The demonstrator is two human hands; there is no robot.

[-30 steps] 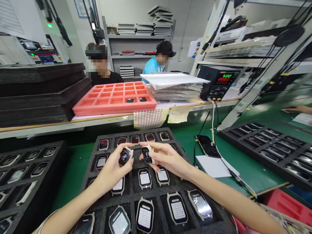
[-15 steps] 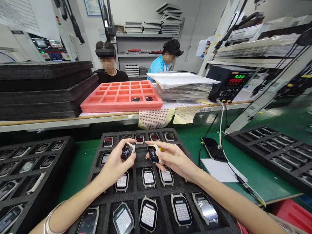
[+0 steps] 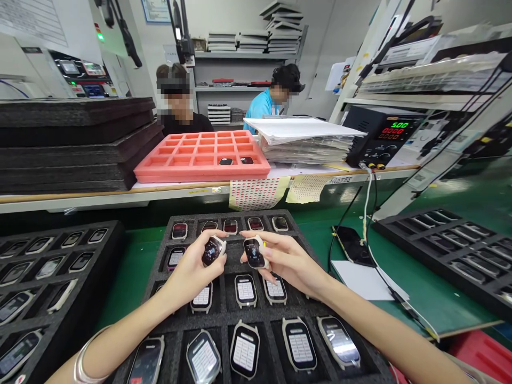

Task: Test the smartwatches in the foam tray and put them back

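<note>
My left hand grips a small smartwatch body with its lit dark screen facing me. My right hand pinches a second watch body, also lit, right beside the first. Both are held a little above a black foam tray whose pockets hold several watch bodies, most showing white grid screens.
Another black tray of watches lies at the left, a third at the right. A pink tray with two dark pieces, stacked black foam, a paper stack and a power supply sit on the shelf. Two people sit behind.
Both hands keep their watches, held side by side throughout; the view has shifted slightly, and the hands sit a bit to the right in the picture.
</note>
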